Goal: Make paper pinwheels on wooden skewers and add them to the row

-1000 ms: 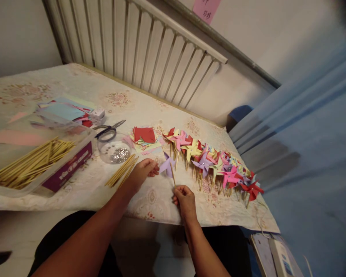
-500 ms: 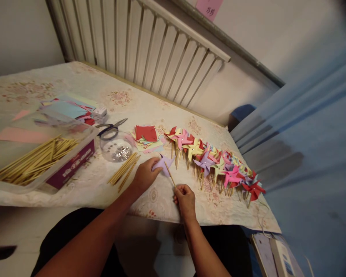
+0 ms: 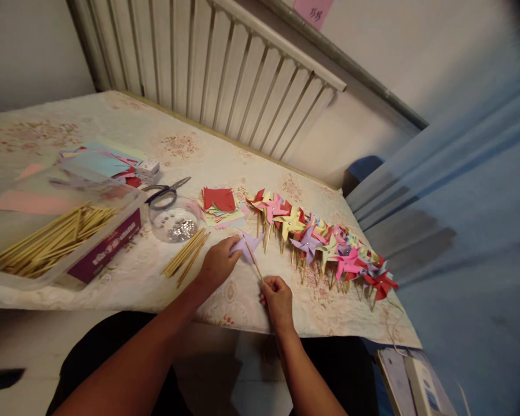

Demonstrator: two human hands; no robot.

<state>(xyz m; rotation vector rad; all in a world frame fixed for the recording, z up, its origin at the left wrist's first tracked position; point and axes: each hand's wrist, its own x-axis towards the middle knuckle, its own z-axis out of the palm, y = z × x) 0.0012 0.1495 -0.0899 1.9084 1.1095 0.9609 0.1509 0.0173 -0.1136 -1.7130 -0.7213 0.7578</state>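
My left hand pinches the edge of a purple paper pinwheel above the table. A thin wooden stick is gripped near its lower end by my right hand. The stick's upper tip lies against the middle of the pinwheel; whether the two are joined, I cannot tell. Left of my left hand several loose sticks lie on the cloth. A round clear dish of small shiny metal pieces sits behind them. Several finished pinwheels on sticks stand in a cluster to the right.
A clear plastic box full of sticks is at the left. Scissors, a small white box and coloured paper sheets lie behind it. Square paper pieces are stacked mid-table. A radiator runs along the wall; a blue curtain hangs right.
Both hands keep the same hold on the pinwheel and the stick. The view has shifted very slightly; nothing else has visibly moved.
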